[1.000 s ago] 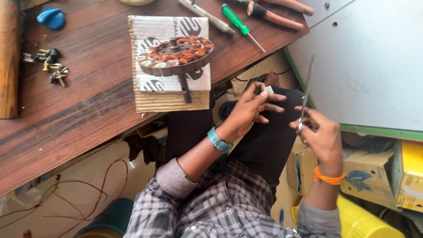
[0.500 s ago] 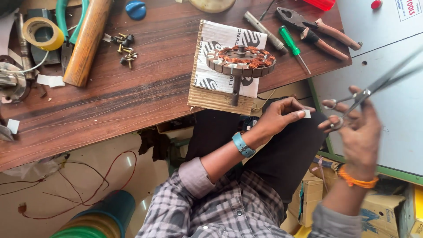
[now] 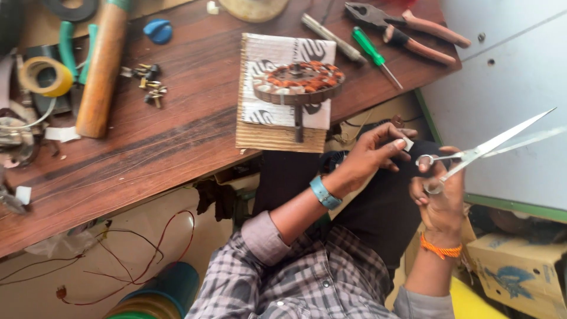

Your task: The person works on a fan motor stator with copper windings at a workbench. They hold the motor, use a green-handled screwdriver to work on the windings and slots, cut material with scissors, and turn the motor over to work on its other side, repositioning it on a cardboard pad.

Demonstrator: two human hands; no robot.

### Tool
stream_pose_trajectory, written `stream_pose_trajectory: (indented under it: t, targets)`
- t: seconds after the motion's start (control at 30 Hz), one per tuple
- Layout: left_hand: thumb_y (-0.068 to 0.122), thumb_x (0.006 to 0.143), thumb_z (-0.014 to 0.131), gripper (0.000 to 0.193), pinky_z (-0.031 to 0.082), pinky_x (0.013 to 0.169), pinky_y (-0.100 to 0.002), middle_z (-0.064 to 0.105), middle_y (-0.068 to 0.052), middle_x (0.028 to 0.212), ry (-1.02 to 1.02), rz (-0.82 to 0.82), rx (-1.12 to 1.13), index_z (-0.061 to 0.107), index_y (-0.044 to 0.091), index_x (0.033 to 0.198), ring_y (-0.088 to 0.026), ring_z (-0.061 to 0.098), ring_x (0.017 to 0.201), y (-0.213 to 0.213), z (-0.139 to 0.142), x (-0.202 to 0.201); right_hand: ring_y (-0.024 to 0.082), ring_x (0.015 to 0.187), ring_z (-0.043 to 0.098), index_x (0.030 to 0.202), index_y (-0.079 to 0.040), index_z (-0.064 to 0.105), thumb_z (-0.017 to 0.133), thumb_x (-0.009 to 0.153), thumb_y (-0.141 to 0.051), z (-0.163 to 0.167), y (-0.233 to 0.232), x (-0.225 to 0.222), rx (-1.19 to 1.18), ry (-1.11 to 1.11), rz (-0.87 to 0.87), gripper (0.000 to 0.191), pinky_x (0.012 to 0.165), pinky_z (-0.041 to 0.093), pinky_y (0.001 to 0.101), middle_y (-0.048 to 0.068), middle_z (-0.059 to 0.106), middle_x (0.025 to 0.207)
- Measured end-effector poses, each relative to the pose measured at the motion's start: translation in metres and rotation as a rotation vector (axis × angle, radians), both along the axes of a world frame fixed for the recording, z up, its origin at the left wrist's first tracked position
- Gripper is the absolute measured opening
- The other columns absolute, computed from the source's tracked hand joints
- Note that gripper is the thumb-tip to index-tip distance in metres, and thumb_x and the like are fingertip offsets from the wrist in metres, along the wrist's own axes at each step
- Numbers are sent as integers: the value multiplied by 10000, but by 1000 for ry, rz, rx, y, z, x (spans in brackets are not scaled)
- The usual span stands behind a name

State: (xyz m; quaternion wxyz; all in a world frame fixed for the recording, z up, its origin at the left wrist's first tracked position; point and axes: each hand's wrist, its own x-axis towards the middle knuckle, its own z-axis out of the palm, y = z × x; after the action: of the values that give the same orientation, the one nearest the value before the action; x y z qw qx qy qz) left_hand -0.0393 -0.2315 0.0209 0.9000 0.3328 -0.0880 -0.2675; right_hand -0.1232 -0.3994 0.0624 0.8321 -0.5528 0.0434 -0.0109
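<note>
Swinging out, the scissors [image 3: 484,147] now point blades-open away from the right hand [image 3: 440,198], whose fingers curl through the handles, while the left hand [image 3: 369,156] pinches a small white piece [image 3: 407,143] just beside those handles, nearer the left fingertips.

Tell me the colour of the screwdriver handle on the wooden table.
Green, on the slim screwdriver beside the pliers; head view.
</note>
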Motion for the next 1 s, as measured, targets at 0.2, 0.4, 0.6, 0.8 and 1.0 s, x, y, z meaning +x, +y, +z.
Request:
stream_pose_trajectory:
  t: [0.2,0.4,0.6,0.8,1.0]
  targets:
    - [192,1011,667,206,479,613,-233,764,-83,978,-62,79,261,692,38,1145,-107,639,735,-3,-8,1,97,716,621,1357,-55,521,749,925,-87,-19,-25,-14,-304,186,54,490,494,457,201,90,672,960]
    - [140,976,721,194,621,829,-250,784,-63,987,-231,192,348,732,10,1120,-134,773,920,0,5,4,32,641,571,1315,-26,629,851,702,-53,-17,-44,-20,-443,379,350,653,469,413,175,11,656,895]
    - [120,908,732,154,594,716,-238,790,-61,854,-313,135,622,777,11,1006,-117,757,795,0,15,5,14,620,518,1353,-32,637,865,667,-119,-20,-54,-27,-447,488,523,728,479,361,174,-23,637,838]
    - [140,910,721,134,609,736,-236,784,-48,818,-378,53,653,766,14,920,-108,794,780,1,10,8,14,663,559,1344,-1,639,860,700,-108,-31,-63,-34,-386,519,564,689,533,390,174,-23,633,822]
    - [146,897,725,138,613,714,-237,782,-53,785,-350,30,662,770,16,909,-112,790,756,1,7,9,27,674,569,1315,41,650,856,702,-67,-31,-63,-38,-377,539,538,655,558,402,183,-13,641,793]
